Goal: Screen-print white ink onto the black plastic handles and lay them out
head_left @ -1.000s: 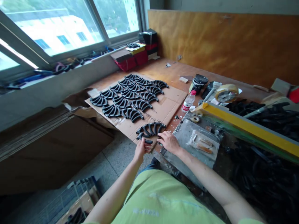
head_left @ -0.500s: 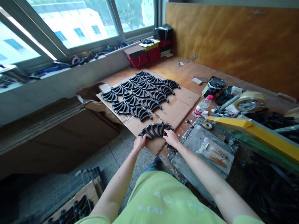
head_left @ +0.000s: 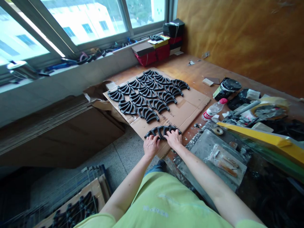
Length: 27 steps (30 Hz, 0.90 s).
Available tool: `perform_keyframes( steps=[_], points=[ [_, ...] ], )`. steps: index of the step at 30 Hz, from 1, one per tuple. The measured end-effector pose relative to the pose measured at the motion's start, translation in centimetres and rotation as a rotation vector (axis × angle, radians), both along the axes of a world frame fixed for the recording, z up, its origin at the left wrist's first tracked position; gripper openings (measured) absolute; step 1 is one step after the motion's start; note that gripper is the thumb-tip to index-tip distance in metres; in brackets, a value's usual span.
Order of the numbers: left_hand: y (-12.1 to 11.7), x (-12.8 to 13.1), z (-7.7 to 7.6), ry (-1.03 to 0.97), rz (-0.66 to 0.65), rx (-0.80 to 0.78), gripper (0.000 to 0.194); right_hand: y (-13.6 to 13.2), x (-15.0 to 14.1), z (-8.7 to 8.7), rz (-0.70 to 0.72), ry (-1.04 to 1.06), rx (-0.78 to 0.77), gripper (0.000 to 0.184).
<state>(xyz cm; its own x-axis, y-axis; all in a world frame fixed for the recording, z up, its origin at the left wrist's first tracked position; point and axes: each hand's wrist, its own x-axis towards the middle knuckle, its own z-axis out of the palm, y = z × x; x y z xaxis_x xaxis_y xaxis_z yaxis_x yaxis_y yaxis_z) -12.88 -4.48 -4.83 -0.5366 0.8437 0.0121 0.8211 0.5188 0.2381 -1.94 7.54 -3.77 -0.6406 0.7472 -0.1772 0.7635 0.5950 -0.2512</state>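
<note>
A curved row of glossy black, rib-like pieces (head_left: 162,130) lies near the close corner of a flat brown cardboard sheet (head_left: 191,106), which rests on a reddish-brown wooden desk (head_left: 200,69). The person's left hand (head_left: 151,145) is at the row's near edge, left of the middle, its fingers bent towards the pieces; the right hand (head_left: 174,139) reaches over the near edge at the right end, fingers lowered onto the row. The fingers hide their own contact, so I cannot tell whether either hand pinches a piece or merely rests against it. Handling this well seems to call for light, even pressure from both sides, so that the arc holds its shape and no piece rides over its neighbour. The finished-looking fan-shaped black clusters (head_left: 147,91) further up the sheet, set close together in rows, offer a fair guide for the spacing. The row sits close to the cardboard's near edge, so pulling towards the body might tip a piece off; small nudges, with the wrists clear of the pieces, look safer. The clear plastic bottle with a red cap (head_left: 213,109) stands well apart, beyond the right hand.
</note>
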Motion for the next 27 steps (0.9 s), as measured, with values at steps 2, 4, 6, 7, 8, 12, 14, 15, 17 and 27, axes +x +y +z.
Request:
perform_keyframes(
  steps=[2,4,6,7,8,12,14,15,17,27],
  points=[
    [-0.1,0.0,0.2,0.028,-0.007,0.006,0.037,-0.1,0.2,-0.1,-0.005,-0.006,0.016,0.035],
    [-0.2,0.0,0.4,0.034,-0.017,0.013,0.037,-0.4,0.4,-0.2,-0.01,-0.014,0.029,0.035],
    [-0.1,0.1,0.5,0.027,-0.026,0.014,0.038,-0.6,0.5,-0.3,-0.022,-0.029,0.031,0.034],
    [0.0,0.1,0.6,0.021,-0.03,0.012,0.038,-0.7,0.6,-0.4,-0.028,-0.038,0.023,0.033],
    [0.1,0.1,0.6,0.012,-0.03,0.011,0.038,-0.8,0.6,-0.5,-0.033,-0.045,0.013,0.033],
    [0.5,-0.4,0.5,-0.032,-0.05,0.008,0.037,-0.6,0.7,-0.9,-0.025,-0.052,0.003,0.031],
    [0.8,-0.8,0.4,-0.051,-0.078,0.01,0.036,-0.5,0.9,-1.0,-0.023,-0.044,0.031,0.03],
    [0.9,-1.0,0.4,-0.061,-0.093,0.011,0.036,-0.4,1.1,-1.1,-0.026,-0.042,0.043,0.03],
    [1.1,-1.2,0.3,-0.088,-0.121,0.013,0.035,-0.5,1.3,-1.1,-0.033,-0.044,0.053,0.031],
    [2.0,-2.4,-0.1,-0.193,-0.192,-0.004,0.038,-1.0,0.6,-0.5,0.025,0.006,-0.022,0.038]
  ],
)
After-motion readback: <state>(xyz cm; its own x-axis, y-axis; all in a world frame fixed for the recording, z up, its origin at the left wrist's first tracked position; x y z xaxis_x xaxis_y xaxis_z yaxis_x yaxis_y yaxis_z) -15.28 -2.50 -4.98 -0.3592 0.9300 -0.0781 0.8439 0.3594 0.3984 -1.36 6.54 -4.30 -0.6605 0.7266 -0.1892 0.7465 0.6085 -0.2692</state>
